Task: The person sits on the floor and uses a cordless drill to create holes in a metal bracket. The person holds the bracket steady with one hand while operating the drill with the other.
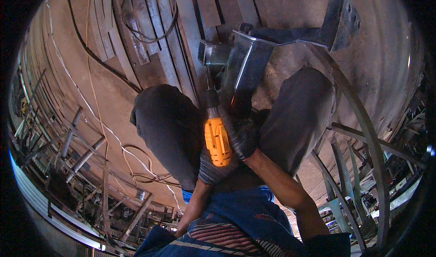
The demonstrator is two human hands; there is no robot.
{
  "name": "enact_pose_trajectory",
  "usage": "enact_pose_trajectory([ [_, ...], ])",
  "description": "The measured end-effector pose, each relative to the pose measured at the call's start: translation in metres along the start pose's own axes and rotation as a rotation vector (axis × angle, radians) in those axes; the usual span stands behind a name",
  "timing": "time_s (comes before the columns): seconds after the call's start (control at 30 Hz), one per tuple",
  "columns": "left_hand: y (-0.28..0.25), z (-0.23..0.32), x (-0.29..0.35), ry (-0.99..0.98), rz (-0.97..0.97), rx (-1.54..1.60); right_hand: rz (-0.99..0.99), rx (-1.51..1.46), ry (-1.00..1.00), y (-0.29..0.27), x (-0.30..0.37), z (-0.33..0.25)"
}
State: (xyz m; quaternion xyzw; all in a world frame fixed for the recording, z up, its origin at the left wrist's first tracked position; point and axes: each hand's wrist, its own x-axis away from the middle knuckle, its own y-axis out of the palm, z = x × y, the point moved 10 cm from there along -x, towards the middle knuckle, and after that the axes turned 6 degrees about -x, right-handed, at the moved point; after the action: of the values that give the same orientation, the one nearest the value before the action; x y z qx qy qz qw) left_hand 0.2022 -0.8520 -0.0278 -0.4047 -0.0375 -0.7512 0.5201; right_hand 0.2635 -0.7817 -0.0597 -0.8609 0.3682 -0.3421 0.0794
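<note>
**Hands on drill at steel bracket**

Both gloved: left hand (212,168) clamped under yellow drill (216,141); right hand (240,132) wrapped over it. Drill sits between knees, nose up at bracket (247,64). Best kept square, pressure steady, wrists locked.

One yellow power drill (217,141), two gloved hands, left (212,168) and right (240,132), one dark steel bracket (254,61), several flat metal strips (154,25).

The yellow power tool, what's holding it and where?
Both gloved hands: the left hand grips the yellow power tool at its rear end, the right hand along its side.
</note>
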Motion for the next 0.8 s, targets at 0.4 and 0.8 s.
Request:
enact_pose_trajectory([
  [0.4,-0.007,0.025,-0.004,0.19,0.046,-0.256,0.174,-0.651,0.042,-0.008,0.0,0.009],
  [0.8,0.002,0.006,-0.002,0.086,0.004,-0.169,-0.185,1.19,-0.079,0.016,-0.001,0.003],
])
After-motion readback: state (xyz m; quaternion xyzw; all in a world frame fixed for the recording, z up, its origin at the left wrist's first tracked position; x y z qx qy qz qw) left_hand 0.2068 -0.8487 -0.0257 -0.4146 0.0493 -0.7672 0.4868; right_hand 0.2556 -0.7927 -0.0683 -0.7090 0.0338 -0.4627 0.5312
